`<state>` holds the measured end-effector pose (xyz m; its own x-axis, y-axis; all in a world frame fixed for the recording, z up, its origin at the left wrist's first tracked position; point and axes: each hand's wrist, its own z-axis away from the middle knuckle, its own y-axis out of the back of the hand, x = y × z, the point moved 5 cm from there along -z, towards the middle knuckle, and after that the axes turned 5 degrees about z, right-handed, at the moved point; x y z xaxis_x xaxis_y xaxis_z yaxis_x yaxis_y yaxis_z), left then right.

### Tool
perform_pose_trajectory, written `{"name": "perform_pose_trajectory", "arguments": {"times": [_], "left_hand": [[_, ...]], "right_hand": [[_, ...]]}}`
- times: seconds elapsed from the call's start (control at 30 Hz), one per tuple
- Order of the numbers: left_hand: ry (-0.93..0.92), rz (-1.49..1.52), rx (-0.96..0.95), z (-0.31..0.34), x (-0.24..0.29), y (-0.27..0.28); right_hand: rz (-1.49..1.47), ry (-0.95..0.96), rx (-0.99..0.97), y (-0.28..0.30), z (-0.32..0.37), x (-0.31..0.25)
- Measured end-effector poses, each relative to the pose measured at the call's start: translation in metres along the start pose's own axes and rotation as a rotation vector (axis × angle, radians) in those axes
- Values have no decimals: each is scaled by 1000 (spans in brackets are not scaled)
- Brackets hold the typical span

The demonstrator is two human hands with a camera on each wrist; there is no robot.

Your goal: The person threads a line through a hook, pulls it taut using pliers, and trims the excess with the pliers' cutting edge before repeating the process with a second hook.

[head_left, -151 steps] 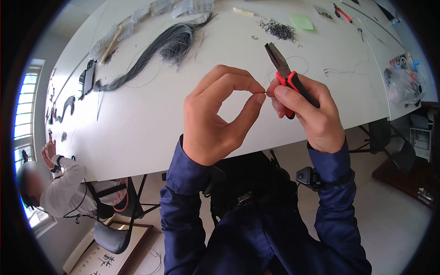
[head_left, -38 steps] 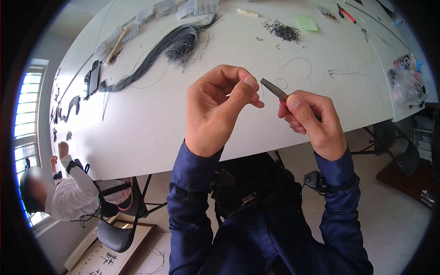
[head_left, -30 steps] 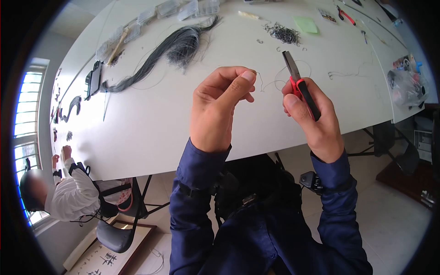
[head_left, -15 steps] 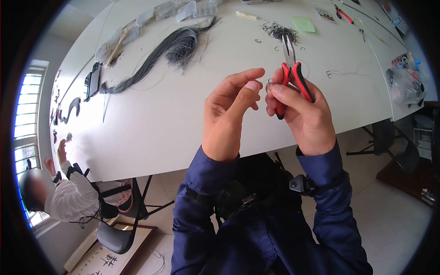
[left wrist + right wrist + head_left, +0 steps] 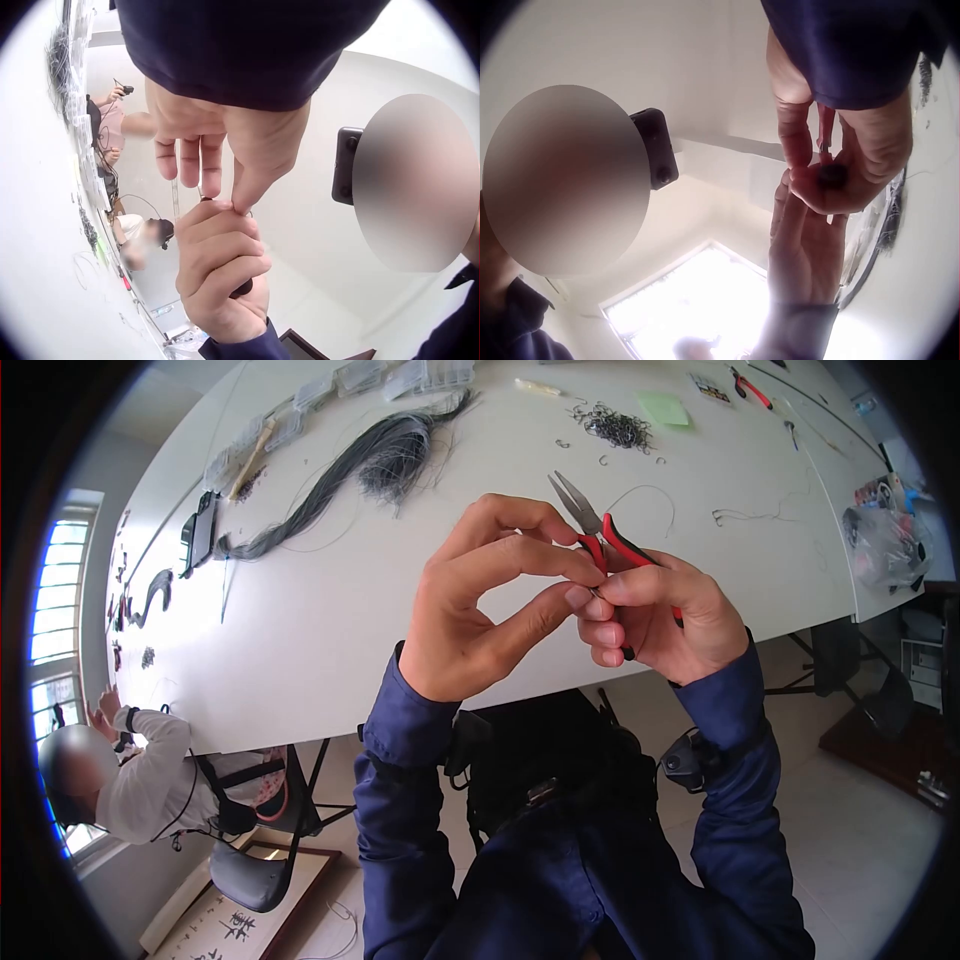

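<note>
In the head view my left hand (image 5: 465, 610) pinches a tiny thin metal piece (image 5: 596, 593) between thumb and index finger, its other fingers arched above. The fingertips of my right hand (image 5: 690, 605) meet it at the same spot and mostly hide it. That right hand also holds pliers (image 5: 628, 546) with red and black handles across the palm, their long nose tilted up and left with the jaws slightly parted. In the left wrist view the fingertips of both hands come together. The right wrist view shows a red handle (image 5: 825, 129) inside the right hand.
On the white table (image 5: 330, 650) lie a pile of small dark wire hooks (image 5: 615, 428), a grey strand bundle (image 5: 345, 475), a green paper (image 5: 663, 408) and loose thread (image 5: 750, 516). Clear plastic boxes (image 5: 360, 375) line the far edge. Another person (image 5: 150, 770) sits at left.
About a second ago the hands were apart, with a thin wire at the left fingertips. Now both sets of fingertips meet, and the pliers have tilted left.
</note>
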<state>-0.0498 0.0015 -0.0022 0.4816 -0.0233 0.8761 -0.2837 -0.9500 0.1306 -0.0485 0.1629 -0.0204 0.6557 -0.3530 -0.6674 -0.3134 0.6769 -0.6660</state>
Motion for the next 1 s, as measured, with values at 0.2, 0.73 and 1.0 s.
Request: {"name": "perform_pose_trajectory", "arguments": {"times": [0.2, 0.73, 1.0], "left_hand": [[53, -103, 89, -1, 1, 6], [104, -288, 202, -2, 7, 14], [110, -295, 189, -3, 6, 12]], "right_hand": [[485, 252, 245, 7, 6, -11], [1397, 668, 506, -5, 31, -18], [1340, 603, 531, -3, 30, -17]]}}
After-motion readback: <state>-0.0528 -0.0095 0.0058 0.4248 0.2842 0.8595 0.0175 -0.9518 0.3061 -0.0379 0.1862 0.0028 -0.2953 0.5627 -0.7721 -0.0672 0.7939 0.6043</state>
